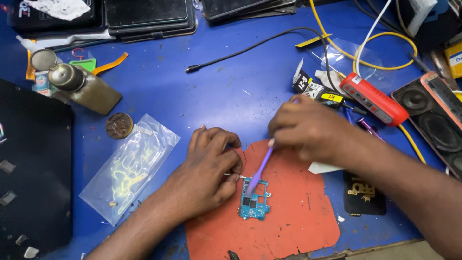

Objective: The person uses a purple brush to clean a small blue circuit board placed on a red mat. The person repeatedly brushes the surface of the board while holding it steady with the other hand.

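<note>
From the head view, a small blue circuit board (254,197) is seen lying on the red mat (298,216), steadied at its edge by the left hand (209,166). A purple tool (260,166) is gripped by the right hand (308,127), its tip apparently touching the board. The board is judged light, stiff and fragile, best held by its edges. Open mat is left to the right.

Open orange mat (298,212) right of circuit board (254,198); plastic bag (129,168) blocks left.
</note>
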